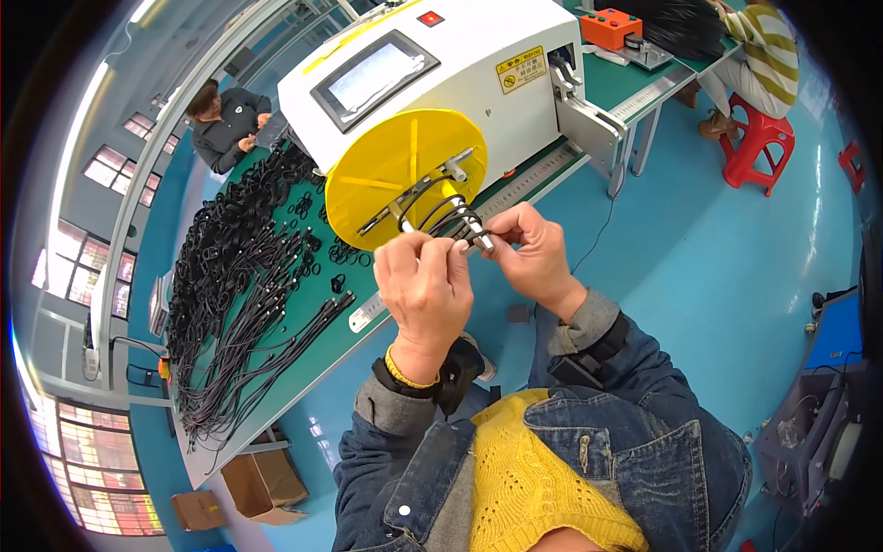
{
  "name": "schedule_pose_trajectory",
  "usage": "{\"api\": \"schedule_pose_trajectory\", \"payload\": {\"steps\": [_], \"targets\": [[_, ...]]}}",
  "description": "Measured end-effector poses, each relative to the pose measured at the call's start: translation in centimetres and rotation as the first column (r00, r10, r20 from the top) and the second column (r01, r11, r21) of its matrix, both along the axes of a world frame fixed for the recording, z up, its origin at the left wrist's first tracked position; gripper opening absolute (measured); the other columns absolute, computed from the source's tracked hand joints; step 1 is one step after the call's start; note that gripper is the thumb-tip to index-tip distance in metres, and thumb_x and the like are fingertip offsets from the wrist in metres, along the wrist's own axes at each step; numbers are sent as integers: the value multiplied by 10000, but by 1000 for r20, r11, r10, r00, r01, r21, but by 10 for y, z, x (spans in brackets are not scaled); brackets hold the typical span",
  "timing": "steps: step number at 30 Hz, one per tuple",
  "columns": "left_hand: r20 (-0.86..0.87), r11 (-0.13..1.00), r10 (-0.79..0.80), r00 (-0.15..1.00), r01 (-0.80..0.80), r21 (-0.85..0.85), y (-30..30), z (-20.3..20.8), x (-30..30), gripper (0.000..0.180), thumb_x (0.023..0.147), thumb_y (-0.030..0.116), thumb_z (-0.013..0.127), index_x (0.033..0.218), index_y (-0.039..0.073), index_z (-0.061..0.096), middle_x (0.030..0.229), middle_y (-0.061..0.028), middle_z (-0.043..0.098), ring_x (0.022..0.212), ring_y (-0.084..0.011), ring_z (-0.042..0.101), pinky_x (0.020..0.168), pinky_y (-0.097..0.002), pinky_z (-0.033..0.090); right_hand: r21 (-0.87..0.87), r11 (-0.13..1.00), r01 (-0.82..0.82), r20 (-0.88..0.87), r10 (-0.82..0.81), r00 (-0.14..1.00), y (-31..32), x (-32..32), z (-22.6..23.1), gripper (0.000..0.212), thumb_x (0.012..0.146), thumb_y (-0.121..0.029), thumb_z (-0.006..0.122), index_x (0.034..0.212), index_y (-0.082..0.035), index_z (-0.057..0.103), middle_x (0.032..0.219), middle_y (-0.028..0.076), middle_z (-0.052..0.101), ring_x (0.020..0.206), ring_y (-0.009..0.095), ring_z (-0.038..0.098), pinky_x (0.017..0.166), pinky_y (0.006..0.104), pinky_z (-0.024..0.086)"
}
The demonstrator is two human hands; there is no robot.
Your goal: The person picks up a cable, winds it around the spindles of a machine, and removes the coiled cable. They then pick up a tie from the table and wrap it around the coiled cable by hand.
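A black cable (444, 217) is looped around two metal posts that stick out from a yellow disc (372, 175) on the front of a white winding machine (515, 37). My left hand (421, 287) is closed at the near side of the loops, its thumb and fingers pinching the cable. On the other side my right hand (535, 253) pinches the cable beside the end of the right metal post (484, 241). The fingertips of both hands are close together, and they partly hide the strand between them. A screen (375, 78) is set into the machine's sloped top.
Many black cables (248, 304) and coiled bundles lie heaped on the green table (317, 354) at left, near a steel ruler (366, 313). One person (221, 124) sits beyond the heap, another (763, 55) at right by a red stool (759, 147). Cardboard boxes (262, 483) stand below the table.
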State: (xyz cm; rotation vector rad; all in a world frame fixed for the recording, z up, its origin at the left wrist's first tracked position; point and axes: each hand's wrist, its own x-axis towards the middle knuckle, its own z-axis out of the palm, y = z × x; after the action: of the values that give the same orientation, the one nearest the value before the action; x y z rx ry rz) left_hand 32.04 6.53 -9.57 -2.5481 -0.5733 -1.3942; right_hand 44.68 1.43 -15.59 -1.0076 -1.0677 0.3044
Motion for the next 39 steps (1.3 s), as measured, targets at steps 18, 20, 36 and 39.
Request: {"api": "schedule_pose_trajectory", "payload": {"steps": [18, 20, 36, 39], "targets": [[-58, 990, -64, 996, 56, -130, 6, 13, -15, 141, 765, 75, 664, 893, 19, 647, 761, -89, 551, 657, -254, 539, 613, -333, 437, -33, 991, -126, -154, 120, 981, 6, 3, 7, 94, 823, 36, 597, 807, -19, 522, 711, 26, 616, 607, 74, 599, 546, 207, 500], [-66, 966, -102, 993, 83, -243, 12, 22, -21, 133, 776, 76, 656, 895, 17, 645, 767, -92, 553, 659, -245, 542, 616, -326, 440, -27, 979, -201, -311, 183, 933, 7, 0, 6, 88, 832, 24, 593, 809, -24, 524, 711, 26, 617, 598, 71, 594, 543, 204, 499], [-60, 722, -145, 988, 64, -689, 16, 27, -34, 76, 769, 6, 632, 843, -3, 615, 759, -90, 563, 608, -188, 557, 565, -272, 451, 74, 882, -466, -695, 381, 610, 0, -17, -21, 125, 847, -76, 635, 834, -51, 513, 758, 48, 626, 603, 104, 611, 535, 214, 499], [-127, 816, -93, 988, 3, -578, 17, 25, -31, 89, 750, 9, 656, 825, 1, 609, 737, -91, 566, 580, -200, 562, 539, -282, 457, 90, 890, -448, -670, 387, 634, 0, -27, -20, 121, 850, -69, 629, 831, -54, 510, 755, 47, 624, 611, 103, 610, 535, 211, 497]]}}
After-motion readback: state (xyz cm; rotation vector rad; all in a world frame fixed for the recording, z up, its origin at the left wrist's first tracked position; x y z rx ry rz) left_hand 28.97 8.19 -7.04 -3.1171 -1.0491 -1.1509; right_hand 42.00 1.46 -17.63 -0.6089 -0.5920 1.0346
